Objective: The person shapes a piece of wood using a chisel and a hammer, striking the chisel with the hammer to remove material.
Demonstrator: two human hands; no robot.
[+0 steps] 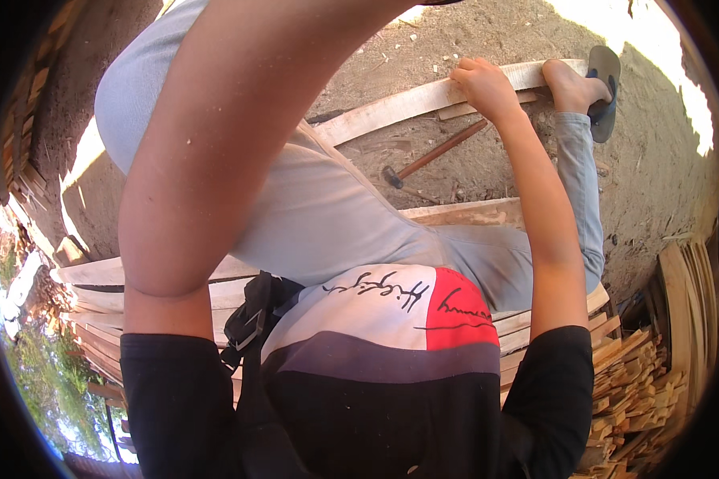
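My right hand (485,86) is closed over a long pale wooden plank (399,106) lying on the ground in front of me, its fingers curled at the plank's far edge. Close by, my bare right foot (571,86) rests at the plank's right end, partly in a dark flip-flop (605,92). A hammer (439,150) with a brown wooden handle and dark head lies on the dirt between my legs. My left arm (216,144) is raised close to the camera and runs out past the top edge, so that hand is hidden.
Stacked boards (92,275) lie beneath me. Another board (471,212) edges out by my right thigh. A pile of cut wood pieces (631,383) and long upright slats (687,295) stand at the right. Sandy ground (487,36) with small chips stretches ahead.
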